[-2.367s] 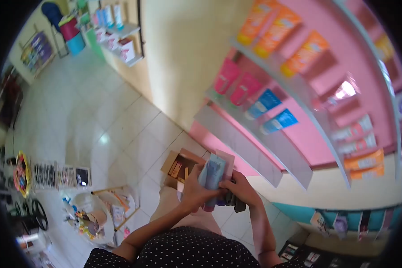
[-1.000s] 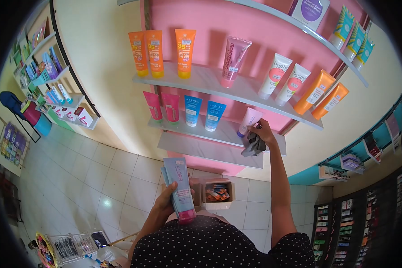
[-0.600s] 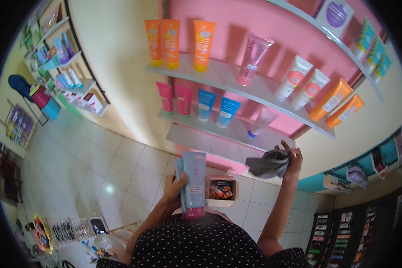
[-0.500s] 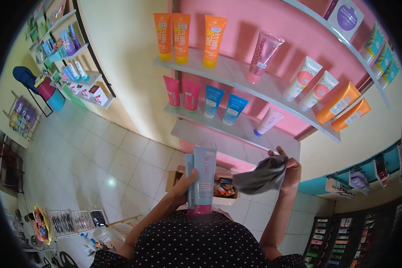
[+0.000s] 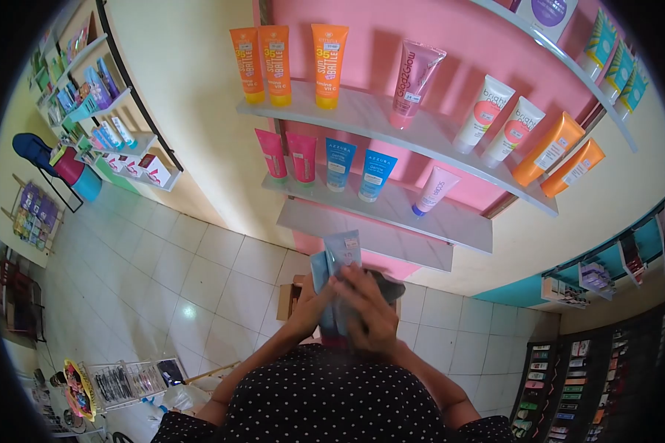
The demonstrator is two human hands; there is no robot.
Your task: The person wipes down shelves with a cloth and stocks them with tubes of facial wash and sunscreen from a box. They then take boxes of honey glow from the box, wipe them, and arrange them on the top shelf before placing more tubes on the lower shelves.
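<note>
Close to my chest, my left hand (image 5: 308,313) is wrapped around two light blue cosmetic tubes. The front tube (image 5: 343,247) has a small price label near its top; the rear tube (image 5: 318,269) shows behind it on the left. My right hand (image 5: 369,313) lies over the front of the nearer tube, fingers bent, with a dark grey cloth (image 5: 386,286) in its grip. Part of the cloth sticks out beyond the knuckles on the right. Blur and the right hand hide most of the lower tube.
Ahead, a marble-look shelf (image 5: 451,140) holds orange sunscreen tubes (image 5: 329,66), a pink tube (image 5: 415,81) and white tubes (image 5: 486,111). Blue tubes (image 5: 377,176) stand on the tier below. A cardboard box (image 5: 285,301) sits on the tiled floor (image 5: 199,273), partly behind my hands.
My right hand has swung in from the right with the grey cloth and now covers the front tube. The tubes remain in my left hand. The view has shifted slightly.
</note>
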